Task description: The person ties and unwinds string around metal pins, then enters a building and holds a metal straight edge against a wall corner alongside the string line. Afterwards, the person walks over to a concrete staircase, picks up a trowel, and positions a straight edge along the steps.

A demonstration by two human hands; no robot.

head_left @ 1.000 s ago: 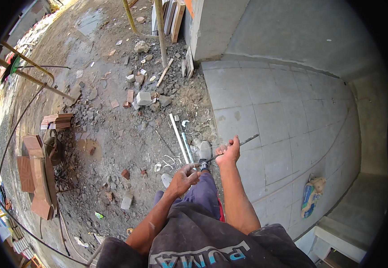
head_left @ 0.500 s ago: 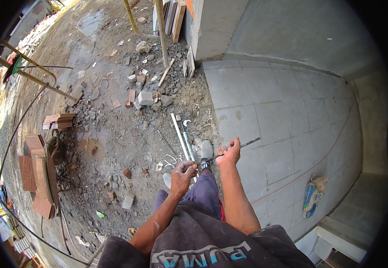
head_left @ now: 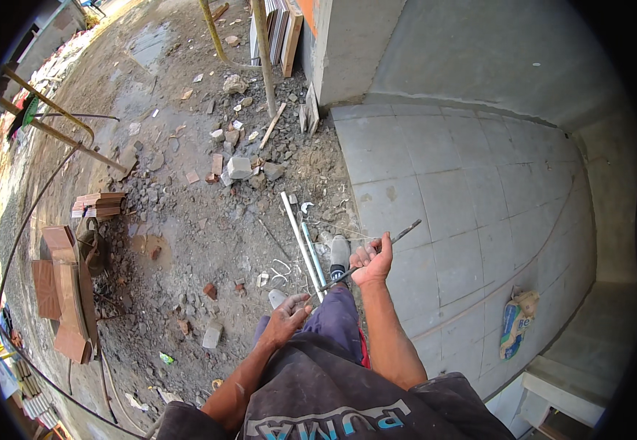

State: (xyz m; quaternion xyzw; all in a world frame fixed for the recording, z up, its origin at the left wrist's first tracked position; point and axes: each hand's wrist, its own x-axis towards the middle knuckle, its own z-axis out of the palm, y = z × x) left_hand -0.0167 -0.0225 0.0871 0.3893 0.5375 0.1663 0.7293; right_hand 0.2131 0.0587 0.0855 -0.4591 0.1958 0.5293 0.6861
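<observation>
My right hand point(head_left: 370, 260) is closed around a long, thin dark rod point(head_left: 405, 233) that slants from lower left to upper right. My left hand point(head_left: 290, 315) has its fingers closed at the rod's lower end, near my thighs. A fine pale strand seems to run by the right hand, too thin to make out clearly. Beyond my hands, a white pipe point(head_left: 294, 235) and a light blue pipe point(head_left: 310, 249) lie on the rubble ground beside my grey shoe point(head_left: 339, 252).
Grey tiled floor point(head_left: 458, 205) with a printed sack point(head_left: 518, 323) lies at right, bordered by walls. At left are tile stacks point(head_left: 65, 293), cardboard and dark cables. Poles point(head_left: 266, 66), leaning boards point(head_left: 274, 33), a concrete column point(head_left: 340, 51) and broken blocks point(head_left: 239, 167) are farther forward.
My left hand has moved down and left, toward my body, with the rod's lower end. My right hand has dropped slightly, its grip still closed on the rod.
</observation>
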